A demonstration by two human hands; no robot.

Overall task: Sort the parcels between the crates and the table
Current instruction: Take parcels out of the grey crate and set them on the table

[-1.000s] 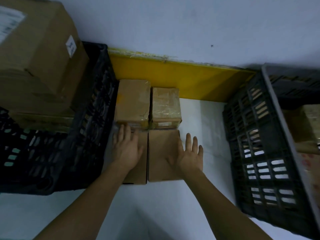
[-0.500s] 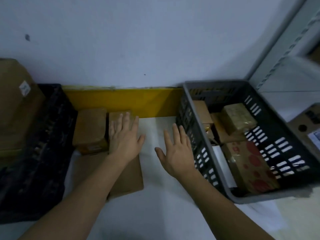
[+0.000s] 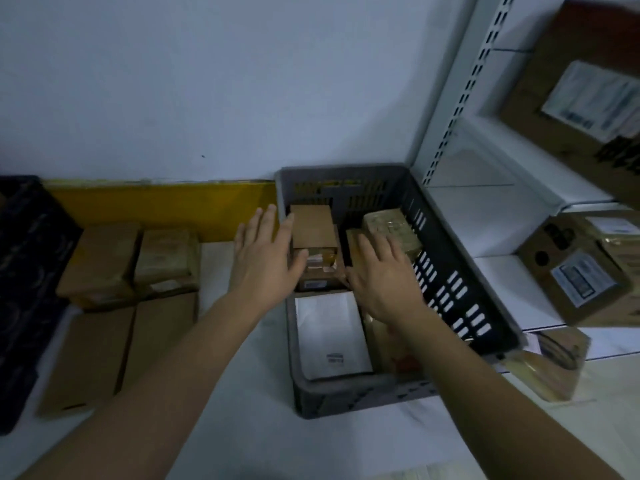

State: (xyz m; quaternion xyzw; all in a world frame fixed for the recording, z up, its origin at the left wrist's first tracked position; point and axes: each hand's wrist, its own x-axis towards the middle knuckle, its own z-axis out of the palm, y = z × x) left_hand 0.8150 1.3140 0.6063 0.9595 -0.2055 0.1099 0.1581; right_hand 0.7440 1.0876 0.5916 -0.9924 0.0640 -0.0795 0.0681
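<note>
A grey crate point(image 3: 460, 271) stands on the white table point(image 3: 249, 393) and holds several parcels. A brown box point(image 3: 311, 228) sits at its far left, a taped tan parcel point(image 3: 391, 230) at its far right, and a white envelope point(image 3: 329, 334) lies flat at its near end. My left hand point(image 3: 266, 254) hovers open over the crate's left wall, beside the brown box. My right hand point(image 3: 381, 275) is open inside the crate, just above the parcels. Four brown boxes point(image 3: 131, 289) lie on the table to the left.
A black crate point(image 3: 24, 271) stands at the far left edge. A yellow strip point(image 3: 156, 206) runs along the wall behind the table. White shelving point(image 3: 485, 209) on the right carries cardboard boxes point(image 3: 581, 275). A taped parcel point(image 3: 547, 368) lies by the crate's near right corner.
Both hands left the boxes on the table and swung right to the grey crate. The view turned right with them; the right hand is now inside the crate.
</note>
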